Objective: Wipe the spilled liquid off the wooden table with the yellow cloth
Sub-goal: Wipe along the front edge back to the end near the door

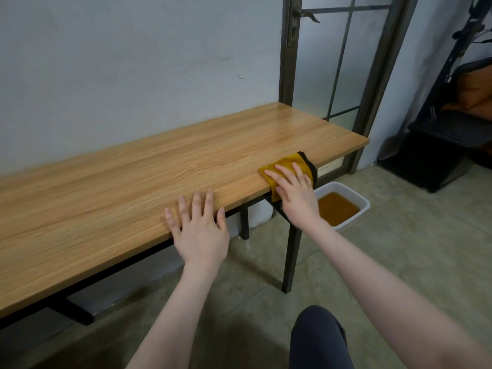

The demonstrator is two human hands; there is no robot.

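Grey-white wall behind, long wooden table with black metal legs running from 8 o'clock up to 2 o'clock, greenish tiled floor below. I see the yellow cloth, black-edged, at the table's near edge toward 2 o'clock, partly draped over the lip. Right hand lies flat on the cloth, fingers straight and spread, pressing it down; thumb sits at the table edge against the hanging part. Left hand at centre, fingers straight and splayed, fingertips resting on the tabletop near its front edge, holding nothing. I cannot make out any liquid on the wood itself. On the floor at 3 o'clock, just beyond the right wrist, a white plastic tub holds brownish-orange liquid. Glass-panelled metal door at 1 o'clock, dark rack at far 3 o'clock. Dark trouser knee at 6 o'clock.
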